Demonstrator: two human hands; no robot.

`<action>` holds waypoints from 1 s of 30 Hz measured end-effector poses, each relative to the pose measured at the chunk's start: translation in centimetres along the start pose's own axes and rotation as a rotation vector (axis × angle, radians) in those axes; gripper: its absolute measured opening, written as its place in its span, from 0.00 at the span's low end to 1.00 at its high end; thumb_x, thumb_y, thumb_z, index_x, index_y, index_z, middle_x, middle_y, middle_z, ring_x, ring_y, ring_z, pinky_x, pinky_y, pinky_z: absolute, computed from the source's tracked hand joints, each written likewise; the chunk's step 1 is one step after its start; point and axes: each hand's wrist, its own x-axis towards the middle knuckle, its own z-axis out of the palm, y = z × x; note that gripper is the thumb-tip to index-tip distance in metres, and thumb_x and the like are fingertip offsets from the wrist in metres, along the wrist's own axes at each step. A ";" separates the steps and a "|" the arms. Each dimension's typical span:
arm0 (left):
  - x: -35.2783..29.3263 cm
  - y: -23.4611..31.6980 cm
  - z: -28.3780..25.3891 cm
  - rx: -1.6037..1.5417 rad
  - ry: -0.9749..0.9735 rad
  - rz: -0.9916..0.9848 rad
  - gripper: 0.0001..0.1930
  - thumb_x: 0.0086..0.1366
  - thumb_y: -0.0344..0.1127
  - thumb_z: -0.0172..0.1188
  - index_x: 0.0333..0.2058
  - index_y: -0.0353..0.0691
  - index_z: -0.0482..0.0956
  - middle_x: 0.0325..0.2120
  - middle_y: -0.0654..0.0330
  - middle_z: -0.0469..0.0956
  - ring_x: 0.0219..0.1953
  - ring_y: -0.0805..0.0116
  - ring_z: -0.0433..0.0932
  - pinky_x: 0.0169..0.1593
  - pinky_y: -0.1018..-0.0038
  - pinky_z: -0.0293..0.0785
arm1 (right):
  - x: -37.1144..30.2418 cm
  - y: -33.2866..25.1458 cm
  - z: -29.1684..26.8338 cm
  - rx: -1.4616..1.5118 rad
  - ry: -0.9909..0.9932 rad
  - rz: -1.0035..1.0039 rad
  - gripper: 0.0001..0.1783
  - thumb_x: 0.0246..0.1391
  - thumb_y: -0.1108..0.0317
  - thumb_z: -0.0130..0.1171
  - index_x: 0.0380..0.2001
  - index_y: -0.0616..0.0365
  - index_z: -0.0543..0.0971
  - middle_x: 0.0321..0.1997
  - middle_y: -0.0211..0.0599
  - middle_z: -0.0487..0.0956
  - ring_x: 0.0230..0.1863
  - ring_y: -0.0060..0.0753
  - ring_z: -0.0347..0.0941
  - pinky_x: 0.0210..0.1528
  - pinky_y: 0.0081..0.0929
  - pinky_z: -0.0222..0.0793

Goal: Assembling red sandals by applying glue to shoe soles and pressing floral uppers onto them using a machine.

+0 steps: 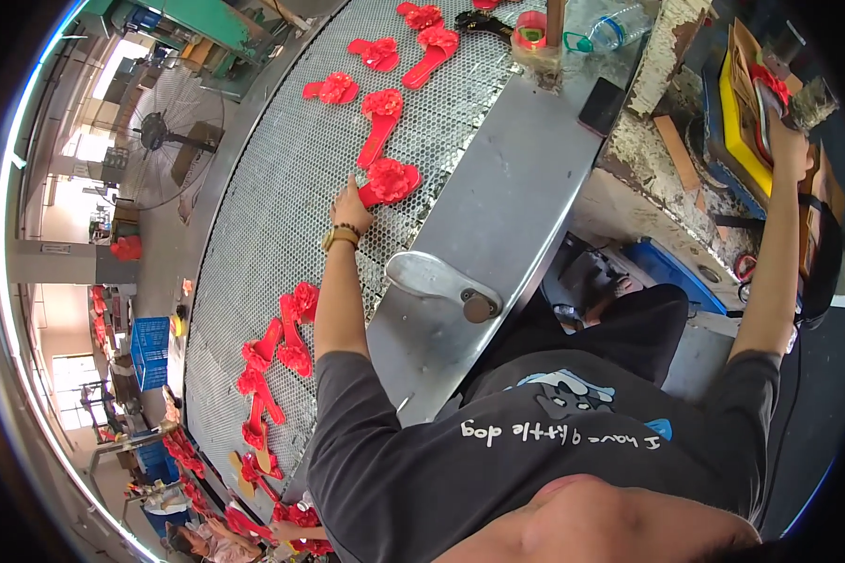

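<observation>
My left hand (349, 212), with a watch and a bead bracelet at the wrist, is closed at the heel end of a red slipper (392, 180) with a ruffled flower on its strap. The slipper is on the perforated grey conveyor belt (291, 155). Stretched out to the far right, my right hand (787, 145) curls at a red piece (770, 83) beside a yellow-edged board (740, 122). Its fingertips are partly hidden, and I cannot make out what they hold. Just beyond the left hand's slipper, another red slipper (377, 127) points away across the belt.
A bare metal shelf (498, 178) runs along the belt, carrying a phone (602, 105) and a shoe-shaped metal plate (432, 278). A plastic bottle (618, 30) lies at the back. More red slippers (261, 345) line the belt at left. A large fan (155, 131) stands beyond.
</observation>
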 end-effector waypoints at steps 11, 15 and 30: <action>-14.1 10.3 -9.5 -1.246 -0.147 0.156 0.15 0.68 0.38 0.61 0.48 0.34 0.79 0.39 0.53 0.84 0.36 0.63 0.84 0.40 0.66 0.80 | -0.2 1.6 3.9 0.066 0.318 -0.301 0.34 0.54 0.43 0.57 0.52 0.63 0.82 0.61 0.52 0.78 0.63 0.51 0.72 0.66 0.46 0.62; -24.0 17.0 -10.9 -2.132 -0.464 0.048 0.26 0.73 0.32 0.53 0.66 0.37 0.59 0.58 0.43 0.74 0.44 0.54 0.84 0.45 0.62 0.83 | -11.6 -1.1 -1.9 1.376 -0.035 -0.066 0.10 0.52 0.71 0.66 0.38 0.61 0.81 0.35 0.31 0.82 0.36 0.23 0.76 0.44 0.25 0.71; -28.4 15.3 -7.3 -2.382 -0.072 -0.490 0.27 0.75 0.43 0.40 0.66 0.34 0.62 0.60 0.47 0.73 0.61 0.52 0.74 0.64 0.57 0.70 | -50.5 -6.9 -11.4 1.213 -1.664 -0.739 0.17 0.51 0.73 0.65 0.46 0.61 0.78 0.56 0.40 0.78 0.59 0.34 0.72 0.60 0.33 0.68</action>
